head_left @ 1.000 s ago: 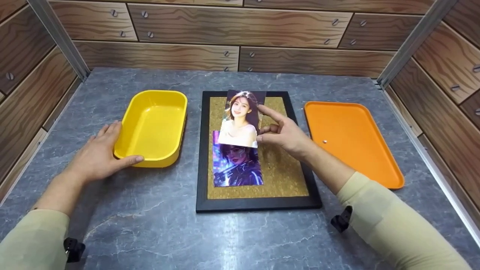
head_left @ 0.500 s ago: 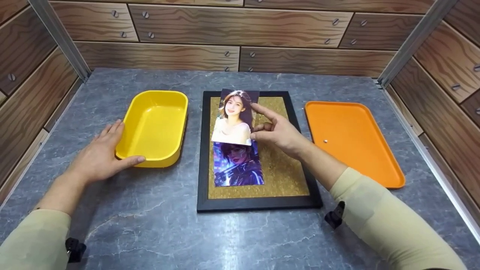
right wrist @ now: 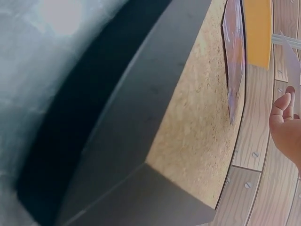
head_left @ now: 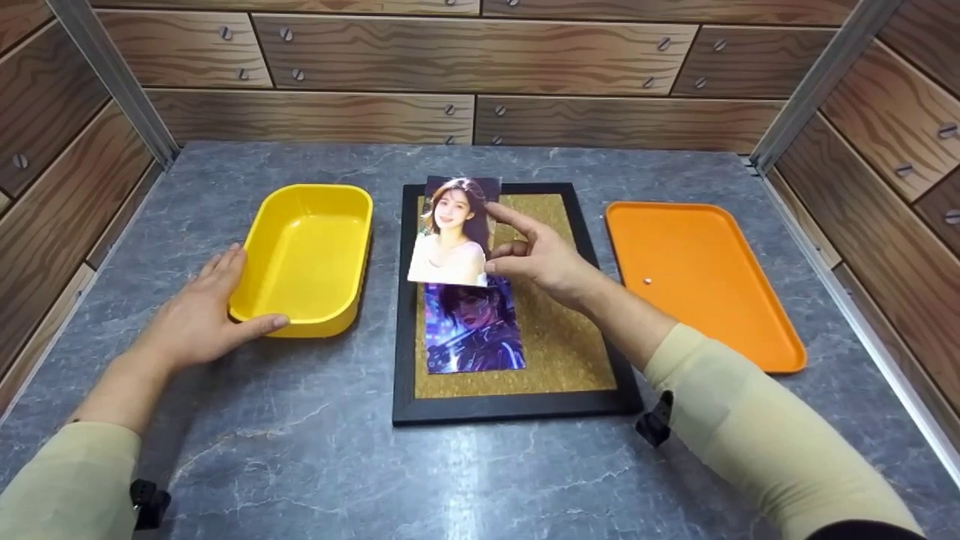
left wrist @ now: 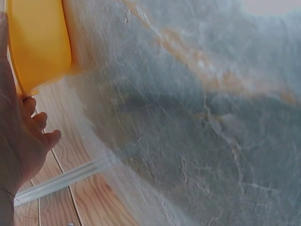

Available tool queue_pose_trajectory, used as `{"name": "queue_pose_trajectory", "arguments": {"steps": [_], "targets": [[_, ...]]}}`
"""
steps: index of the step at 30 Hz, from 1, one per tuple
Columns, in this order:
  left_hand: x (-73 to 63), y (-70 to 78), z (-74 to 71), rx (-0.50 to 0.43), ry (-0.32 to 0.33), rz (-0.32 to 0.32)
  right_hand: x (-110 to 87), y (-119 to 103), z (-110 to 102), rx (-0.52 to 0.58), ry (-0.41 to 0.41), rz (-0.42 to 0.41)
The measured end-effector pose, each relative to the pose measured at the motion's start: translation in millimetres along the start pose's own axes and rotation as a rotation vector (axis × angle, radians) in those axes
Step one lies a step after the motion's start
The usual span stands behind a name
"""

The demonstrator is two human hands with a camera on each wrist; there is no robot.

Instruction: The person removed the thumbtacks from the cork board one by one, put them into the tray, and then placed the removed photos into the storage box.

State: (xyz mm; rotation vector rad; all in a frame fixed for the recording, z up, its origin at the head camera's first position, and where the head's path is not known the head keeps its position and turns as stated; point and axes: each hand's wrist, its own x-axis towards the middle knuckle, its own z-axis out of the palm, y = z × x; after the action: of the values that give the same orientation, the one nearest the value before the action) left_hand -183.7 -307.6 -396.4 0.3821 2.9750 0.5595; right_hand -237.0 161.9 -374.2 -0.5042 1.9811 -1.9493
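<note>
Head view: the right hand (head_left: 541,259) pinches a portrait photo (head_left: 452,231) above the cork frame (head_left: 517,405); the left hand (head_left: 201,311), fingers relaxed, rests against the yellow tub (head_left: 307,255).

Left wrist: loosely curled fingers (left wrist: 40,121) touch the tub (left wrist: 40,42).

Right wrist: fingers (right wrist: 283,104) pinch the photo's edge (right wrist: 291,61) over the frame (right wrist: 141,141).

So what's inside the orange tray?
The orange tray holds just one tiny pale thing, too small to tell what it is. Otherwise its floor shows bare. The right hand and its sleeve cover none of it, so nothing is hidden.
</note>
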Motion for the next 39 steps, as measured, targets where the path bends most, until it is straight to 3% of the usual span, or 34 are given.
{"name": "queue_pose_trajectory", "arguments": {"steps": [39], "targets": [[0.7, 0.4, 1.1, -0.005, -0.012, -0.014, 40.9, -9, 49, 0.044, -0.020, -0.013]]}}
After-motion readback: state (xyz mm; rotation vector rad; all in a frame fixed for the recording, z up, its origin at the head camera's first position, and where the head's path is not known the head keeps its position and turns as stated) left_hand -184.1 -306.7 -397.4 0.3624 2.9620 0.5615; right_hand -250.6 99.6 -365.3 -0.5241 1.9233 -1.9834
